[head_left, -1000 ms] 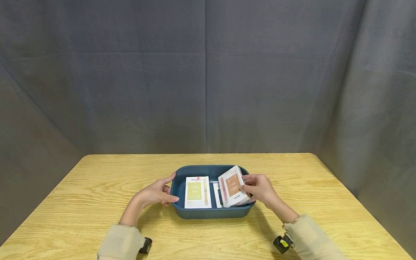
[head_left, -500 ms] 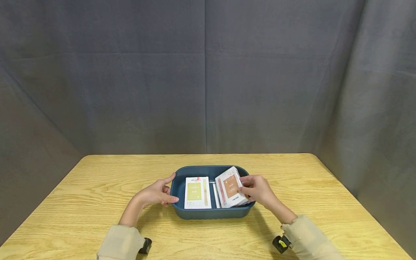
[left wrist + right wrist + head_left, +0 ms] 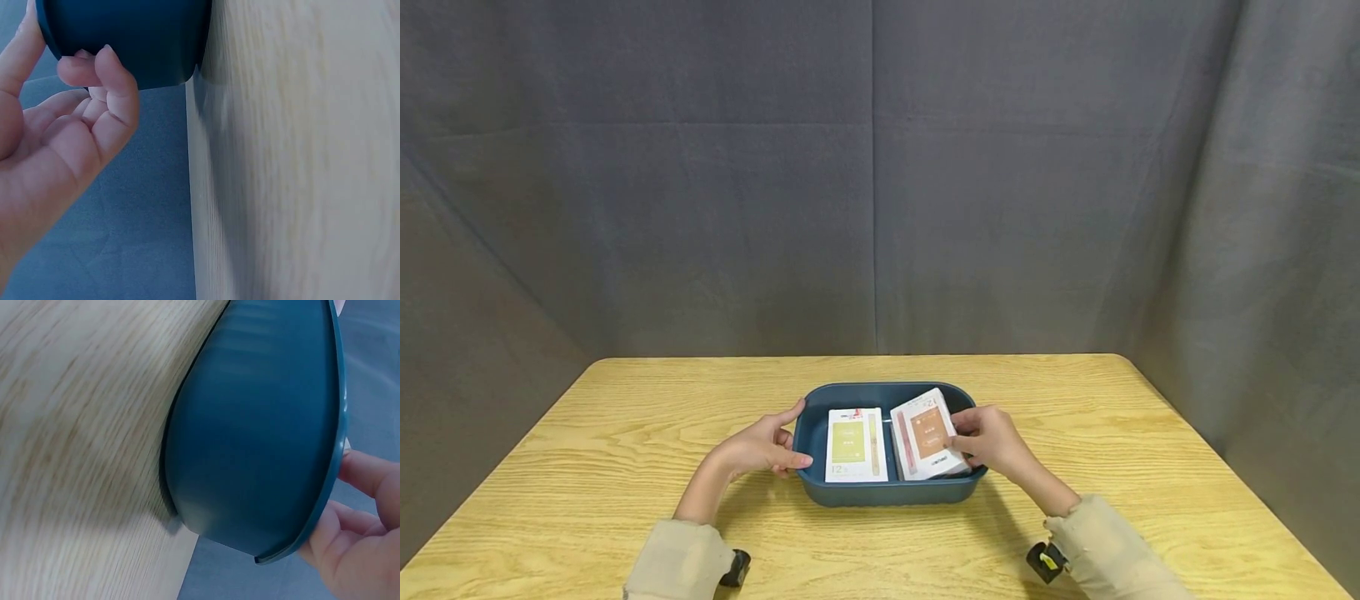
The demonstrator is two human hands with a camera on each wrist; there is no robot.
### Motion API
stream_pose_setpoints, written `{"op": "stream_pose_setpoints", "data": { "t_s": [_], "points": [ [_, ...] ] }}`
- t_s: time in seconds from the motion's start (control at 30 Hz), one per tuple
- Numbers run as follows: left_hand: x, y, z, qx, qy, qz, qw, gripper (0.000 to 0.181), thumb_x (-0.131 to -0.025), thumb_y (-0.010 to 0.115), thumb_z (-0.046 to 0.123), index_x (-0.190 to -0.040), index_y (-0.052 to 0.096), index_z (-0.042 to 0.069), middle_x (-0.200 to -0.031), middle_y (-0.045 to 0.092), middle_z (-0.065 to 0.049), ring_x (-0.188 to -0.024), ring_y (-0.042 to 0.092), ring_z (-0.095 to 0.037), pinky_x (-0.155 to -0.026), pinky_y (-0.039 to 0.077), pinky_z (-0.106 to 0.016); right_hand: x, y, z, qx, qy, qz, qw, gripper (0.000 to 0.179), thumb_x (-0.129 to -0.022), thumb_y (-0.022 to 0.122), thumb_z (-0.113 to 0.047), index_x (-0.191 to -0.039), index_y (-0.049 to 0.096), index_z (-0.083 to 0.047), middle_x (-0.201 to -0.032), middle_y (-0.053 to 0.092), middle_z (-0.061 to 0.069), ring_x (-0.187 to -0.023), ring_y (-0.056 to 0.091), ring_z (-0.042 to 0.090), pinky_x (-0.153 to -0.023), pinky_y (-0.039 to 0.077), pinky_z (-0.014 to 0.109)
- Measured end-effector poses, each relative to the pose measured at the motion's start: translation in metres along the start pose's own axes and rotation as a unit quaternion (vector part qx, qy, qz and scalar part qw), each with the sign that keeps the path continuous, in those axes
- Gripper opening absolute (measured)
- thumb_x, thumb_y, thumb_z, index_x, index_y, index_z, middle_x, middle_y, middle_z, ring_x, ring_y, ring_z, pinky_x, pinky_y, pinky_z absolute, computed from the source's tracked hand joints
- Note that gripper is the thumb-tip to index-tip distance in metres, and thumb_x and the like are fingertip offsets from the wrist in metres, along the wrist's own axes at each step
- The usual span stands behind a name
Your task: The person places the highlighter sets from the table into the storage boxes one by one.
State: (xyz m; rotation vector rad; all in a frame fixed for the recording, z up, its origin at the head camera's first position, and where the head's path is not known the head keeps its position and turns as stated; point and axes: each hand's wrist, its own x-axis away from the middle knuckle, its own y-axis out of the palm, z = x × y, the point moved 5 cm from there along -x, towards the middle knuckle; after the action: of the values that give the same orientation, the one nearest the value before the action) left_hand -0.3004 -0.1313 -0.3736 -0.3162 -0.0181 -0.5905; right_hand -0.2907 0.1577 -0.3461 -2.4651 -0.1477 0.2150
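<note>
A dark blue bin (image 3: 891, 495) with a middle divider sits on the table. My left hand (image 3: 763, 442) grips its left end, thumb over the rim; curled fingers (image 3: 115, 81) show against the outer wall in the left wrist view. A white box with a green label (image 3: 856, 446) lies flat in the left compartment. Over the right compartment, my right hand (image 3: 996, 440) pinches the right edge of a white box with a brown label (image 3: 928, 435), which is slightly tilted. In the right wrist view the bin wall (image 3: 250, 425) hides most of that box.
The wood-grain table (image 3: 625, 433) spreads out around the bin. Grey curtains (image 3: 880, 183) hang behind the table and along both sides. Black wrist devices (image 3: 1047, 562) are strapped at the sleeves.
The box with the brown label has moved left and down into the right compartment, lying flatter and covering the white item beneath. My right hand moved slightly left with it; my left hand stayed still.
</note>
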Motion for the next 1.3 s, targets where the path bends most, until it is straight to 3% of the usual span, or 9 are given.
{"op": "stream_pose_setpoints", "data": {
  "t_s": [0.27, 0.47, 0.53, 0.77, 0.93, 1.03, 1.13, 1.3],
  "points": [
    [-0.001, 0.0, -0.001, 0.002, -0.002, 0.002, 1.0, 0.091, -0.078, 0.068, 0.005, -0.142, 0.002, -0.001, -0.06, 0.04, -0.003, -0.047, 0.036, -0.013, -0.055, 0.041, -0.031, -0.003, 0.001, -0.005, 0.07, -0.049, -0.023, 0.9961, 0.021, -0.076, 0.065, 0.005, -0.095, 0.063, 0.012, -0.086, 0.064, 0.019, -0.061, 0.059, 0.016, -0.046, 0.048, 0.026],
    [-0.002, 0.0, -0.003, -0.001, -0.007, 0.003, 1.0, 0.091, -0.079, 0.068, 0.007, -0.142, 0.003, -0.001, -0.059, 0.039, -0.003, -0.047, 0.036, -0.012, -0.055, 0.041, -0.03, -0.003, 0.005, -0.01, 0.13, -0.11, -0.053, 0.984, 0.005, -0.074, 0.066, 0.006, -0.077, 0.063, 0.006, -0.064, 0.058, 0.005, -0.05, 0.043, 0.008, -0.045, 0.037, 0.021],
    [-0.002, 0.0, -0.003, -0.003, -0.009, 0.005, 0.9999, 0.091, -0.079, 0.068, 0.007, -0.142, 0.003, -0.001, -0.059, 0.039, -0.002, -0.047, 0.037, -0.012, -0.056, 0.042, -0.029, -0.003, 0.006, -0.01, 0.139, -0.121, -0.058, 0.9812, 0.008, -0.073, 0.067, 0.006, -0.071, 0.06, 0.003, -0.059, 0.052, 0.0, -0.051, 0.039, 0.008, -0.046, 0.032, 0.021],
    [-0.002, -0.001, -0.003, -0.005, -0.007, 0.007, 0.9999, 0.091, -0.079, 0.068, 0.007, -0.142, 0.003, -0.001, -0.059, 0.039, -0.003, -0.047, 0.036, -0.012, -0.056, 0.043, -0.03, -0.006, 0.008, -0.011, 0.17, -0.105, -0.057, 0.9782, 0.021, -0.07, 0.068, 0.007, -0.061, 0.051, -0.001, -0.053, 0.03, -0.003, -0.051, 0.027, 0.009, -0.048, 0.021, 0.021],
    [-0.001, -0.001, -0.003, -0.007, -0.014, 0.009, 0.9998, 0.091, -0.079, 0.068, 0.007, -0.142, 0.003, 0.0, -0.058, 0.039, -0.002, -0.047, 0.036, -0.013, -0.056, 0.042, -0.03, -0.007, 0.011, -0.011, 0.193, -0.092, -0.06, 0.9751, 0.028, -0.068, 0.07, 0.007, -0.056, 0.047, -0.004, -0.053, 0.023, -0.005, -0.051, 0.023, 0.01, -0.049, 0.019, 0.021],
    [0.0, 0.0, -0.002, -0.007, -0.011, 0.008, 0.9999, 0.091, -0.079, 0.068, 0.007, -0.142, 0.003, 0.0, -0.058, 0.038, -0.002, -0.047, 0.036, -0.014, -0.057, 0.043, -0.031, -0.007, 0.013, -0.01, 0.212, -0.093, -0.06, 0.9711, 0.039, -0.068, 0.071, 0.008, -0.054, 0.038, -0.007, -0.054, 0.018, -0.005, -0.051, 0.019, 0.01, -0.049, 0.017, 0.021],
    [0.0, 0.0, -0.001, -0.006, -0.005, 0.004, 1.0, 0.091, -0.079, 0.068, 0.008, -0.142, 0.003, -0.001, -0.058, 0.039, -0.003, -0.047, 0.036, -0.015, -0.057, 0.044, -0.032, -0.008, 0.013, -0.01, 0.226, -0.096, -0.058, 0.9675, 0.042, -0.067, 0.07, 0.009, -0.054, 0.034, -0.008, -0.055, 0.017, -0.005, -0.051, 0.018, 0.009, -0.049, 0.016, 0.021],
    [0.0, 0.0, -0.001, -0.003, 0.0, 0.001, 1.0, 0.092, -0.079, 0.068, 0.009, -0.142, 0.002, -0.001, -0.058, 0.039, -0.002, -0.046, 0.036, -0.014, -0.058, 0.045, -0.032, -0.008, 0.011, -0.009, 0.201, -0.097, -0.063, 0.9728, 0.033, -0.07, 0.065, 0.011, -0.055, 0.04, -0.005, -0.053, 0.025, -0.005, -0.05, 0.022, 0.009, -0.048, 0.019, 0.021]
  ]
}}
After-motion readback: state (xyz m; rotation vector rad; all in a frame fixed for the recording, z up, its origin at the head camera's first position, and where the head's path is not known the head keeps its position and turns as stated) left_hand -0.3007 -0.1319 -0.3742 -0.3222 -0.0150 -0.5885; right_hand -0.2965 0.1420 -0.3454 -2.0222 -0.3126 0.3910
